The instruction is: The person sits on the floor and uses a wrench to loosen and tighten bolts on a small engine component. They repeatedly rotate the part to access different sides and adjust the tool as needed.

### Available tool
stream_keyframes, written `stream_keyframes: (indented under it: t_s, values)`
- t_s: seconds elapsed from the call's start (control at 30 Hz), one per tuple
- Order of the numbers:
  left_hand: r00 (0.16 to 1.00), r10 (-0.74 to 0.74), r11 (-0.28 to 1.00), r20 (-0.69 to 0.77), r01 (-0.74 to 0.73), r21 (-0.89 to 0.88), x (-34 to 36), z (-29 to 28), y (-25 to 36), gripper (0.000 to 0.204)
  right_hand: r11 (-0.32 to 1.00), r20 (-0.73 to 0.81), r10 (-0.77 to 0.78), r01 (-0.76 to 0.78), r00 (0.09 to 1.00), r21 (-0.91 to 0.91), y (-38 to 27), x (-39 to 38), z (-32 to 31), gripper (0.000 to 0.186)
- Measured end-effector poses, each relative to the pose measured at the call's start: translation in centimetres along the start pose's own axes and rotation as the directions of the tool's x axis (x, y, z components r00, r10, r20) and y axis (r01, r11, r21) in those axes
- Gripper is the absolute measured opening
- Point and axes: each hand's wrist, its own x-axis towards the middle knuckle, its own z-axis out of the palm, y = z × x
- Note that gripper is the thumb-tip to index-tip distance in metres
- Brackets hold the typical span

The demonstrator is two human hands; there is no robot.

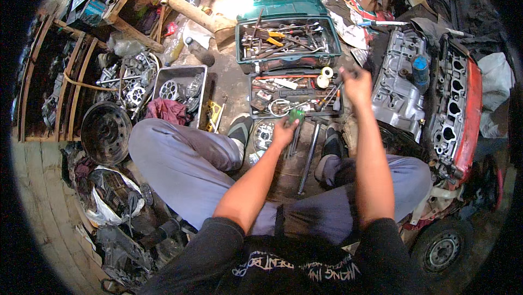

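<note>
My left hand (283, 133) is closed around a small green object (297, 115) at the near edge of the tool tray (255, 103); its kind is not clear. Over the tray's right end, my right hand (357, 86) has its fingers pinched together, and what they hold, if anything, is too small and blurred to name. Two rolls of tape (324, 78) lie in the tray to the left of that hand, among loose tools. A long metal bar with a crosspiece (309, 156) rests on the floor between my shoes, below the left hand.
Beyond the tray stands an open green toolbox (239, 38) full of hand tools. Engine parts, including a silver engine cover (397, 90) and a cylinder head (449, 98), crowd the right. At left are a grey bin (205, 85) of metal parts and a wheel rim (106, 133).
</note>
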Motion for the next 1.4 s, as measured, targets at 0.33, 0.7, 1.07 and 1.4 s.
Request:
stream_keyframes:
  t_s: [0.33,0.7,1.07,1.4]
  values:
    - [0.949,-0.212,0.906,0.233,0.102,0.411,-2.9,3.2,-7.2,0.053,0.979,0.330,0.178,-0.133,0.927,-0.156,17.2,-9.0,7.5,0.026]
    - [0.956,-0.256,0.881,0.143,0.170,0.441,-1.6,3.2,-9.8,0.051,0.887,0.509,0.387,-0.159,0.769,-0.434,22.0,-11.4,10.2,0.038]
    - [0.948,0.051,0.827,-0.316,0.137,0.545,2.0,-3.5,-1.6,0.052,0.929,0.483,0.261,-0.082,0.836,-0.360,20.2,-10.2,10.7,0.034]
    - [0.943,-0.328,0.819,-0.052,0.312,0.482,1.9,-4.7,-5.9,0.102,0.963,0.508,0.201,-0.075,0.837,-0.258,15.0,-10.8,8.2,0.032]
